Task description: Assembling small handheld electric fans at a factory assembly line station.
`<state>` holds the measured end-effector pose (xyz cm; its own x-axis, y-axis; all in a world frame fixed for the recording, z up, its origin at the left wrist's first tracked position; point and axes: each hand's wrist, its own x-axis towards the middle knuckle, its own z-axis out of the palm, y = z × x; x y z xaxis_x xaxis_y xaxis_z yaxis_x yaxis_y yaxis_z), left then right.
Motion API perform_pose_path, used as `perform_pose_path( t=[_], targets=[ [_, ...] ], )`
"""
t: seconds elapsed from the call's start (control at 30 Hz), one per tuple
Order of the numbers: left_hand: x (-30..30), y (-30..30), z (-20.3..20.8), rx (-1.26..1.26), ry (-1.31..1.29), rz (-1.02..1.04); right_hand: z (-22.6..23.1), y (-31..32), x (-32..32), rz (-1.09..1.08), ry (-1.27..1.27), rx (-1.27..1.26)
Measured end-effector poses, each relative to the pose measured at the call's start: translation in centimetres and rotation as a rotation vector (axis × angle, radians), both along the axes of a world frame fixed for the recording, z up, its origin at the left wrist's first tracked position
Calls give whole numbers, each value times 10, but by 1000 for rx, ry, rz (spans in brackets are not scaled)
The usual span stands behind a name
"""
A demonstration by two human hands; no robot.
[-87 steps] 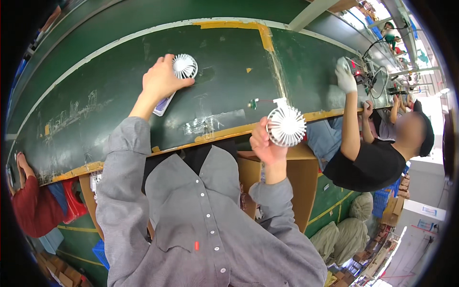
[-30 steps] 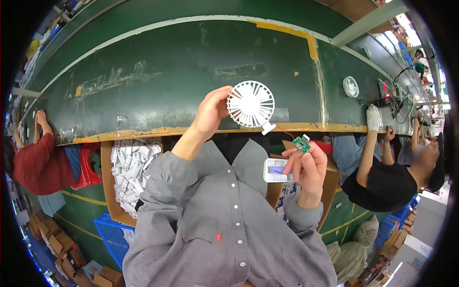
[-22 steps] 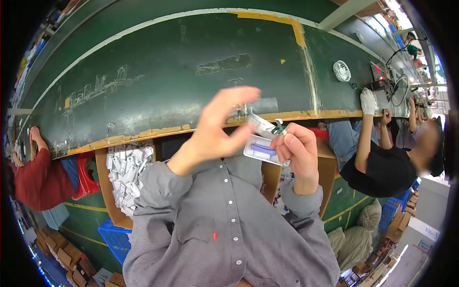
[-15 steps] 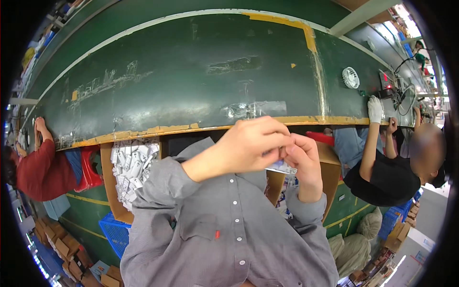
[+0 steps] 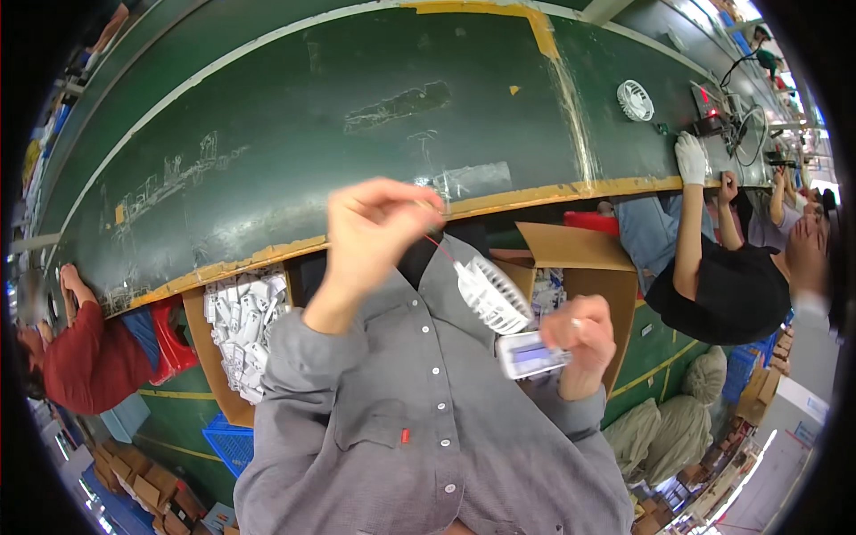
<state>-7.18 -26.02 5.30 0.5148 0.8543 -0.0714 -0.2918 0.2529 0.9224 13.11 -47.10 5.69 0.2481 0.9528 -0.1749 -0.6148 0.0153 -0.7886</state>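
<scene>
In front of my chest hangs a white slatted round fan head (image 5: pixel 493 297), with a thin red wire (image 5: pixel 434 240) running from it up towards my left hand (image 5: pixel 370 232). The fingers of that hand are closed in a pinch over the bench's near edge, at the wire's upper end. My right hand (image 5: pixel 584 339), lower and to the right, has its fingers closed on a white rectangular casing (image 5: pixel 533 355) with a blue-purple part in it. The casing sits just below the fan head; whether the two are joined I cannot tell.
A long green bench (image 5: pixel 294 169) spans the front. Beside me stand a carton of white parts (image 5: pixel 241 330) on the left and an open carton (image 5: pixel 571 245) on the right. Another white fan head (image 5: pixel 635 101) lies far right, near a gloved co-worker (image 5: pixel 713 276).
My hands have moved apart: the left one up and leftward, the right one slightly down. The fan head, wire and casing now show between them. My view has tilted a little.
</scene>
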Motion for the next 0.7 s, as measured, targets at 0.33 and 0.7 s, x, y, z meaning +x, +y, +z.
perform_pose_path(
  t=[0.33,0.7],
  targets=[
    [-2,33,-6,-98,-545,-118,-199,-217,81,640,-1576,-1367],
    [49,2,41,-507,-645,-37,-66,97,-54,-391,-1266,336]
  ],
)
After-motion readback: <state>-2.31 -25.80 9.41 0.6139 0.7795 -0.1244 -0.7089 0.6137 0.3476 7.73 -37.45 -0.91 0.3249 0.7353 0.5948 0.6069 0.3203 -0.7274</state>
